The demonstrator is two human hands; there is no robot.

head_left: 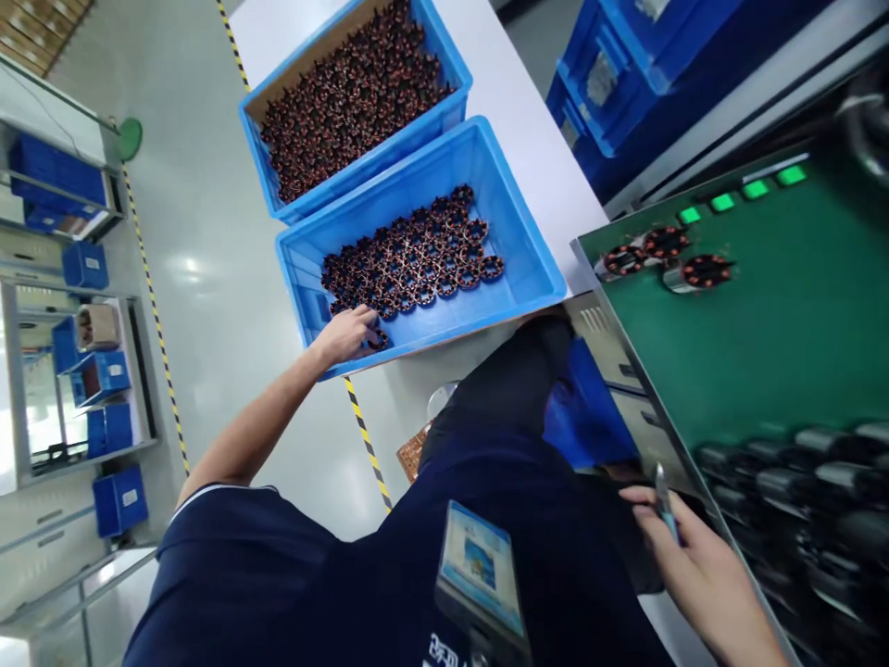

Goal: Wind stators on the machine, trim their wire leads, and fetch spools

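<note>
My left hand (349,333) reaches into the near blue bin (534,269) and its fingers close on a copper-wound stator (377,339) at the bin's near-left corner. Several more stators (417,259) lie in neat rows across the bin floor. My right hand (694,565) rests by the edge of the green work surface (784,343), fingers wrapped around a thin metal tool (665,505) that looks like tweezers. Three stators (663,255) sit on the green surface near its far corner.
A second blue bin (444,111) heaped with stators stands behind the first on a white table (528,120). Dark cylindrical parts (798,482) line the green surface at right. Stacked blue crates (625,56) stand at top right. Shelves with small blue boxes (104,380) are at left.
</note>
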